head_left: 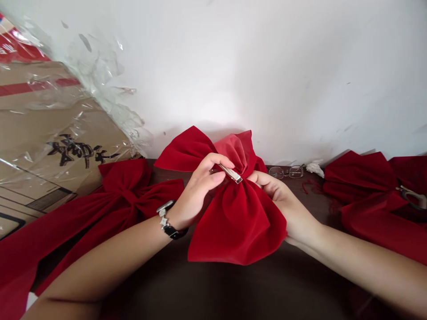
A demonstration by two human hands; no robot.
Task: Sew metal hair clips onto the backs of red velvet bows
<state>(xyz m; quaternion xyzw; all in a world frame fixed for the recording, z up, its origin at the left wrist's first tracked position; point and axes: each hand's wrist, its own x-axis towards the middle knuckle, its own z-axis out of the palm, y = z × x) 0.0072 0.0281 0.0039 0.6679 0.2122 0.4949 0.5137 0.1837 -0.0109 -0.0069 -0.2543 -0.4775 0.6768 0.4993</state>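
A large red velvet bow [238,222] is held up above the dark table, its gathered middle between my hands. My left hand [203,182] pinches a silver metal hair clip [231,173] between thumb and fingers, against the bow's centre. The clip's far end points down and right. My right hand [283,202] grips the bow from the right side, close to the gathered middle; part of its fingers is hidden behind the fabric. A paler, pinkish underside of the fabric shows at the top of the bow.
Another red bow [128,193] with long tails lies at the left, by a taped cardboard box [50,120]. Eyeglasses [286,172] and a crumpled white tissue [314,168] rest near the wall. Red fabric [363,178] and scissors [413,197] lie at the right.
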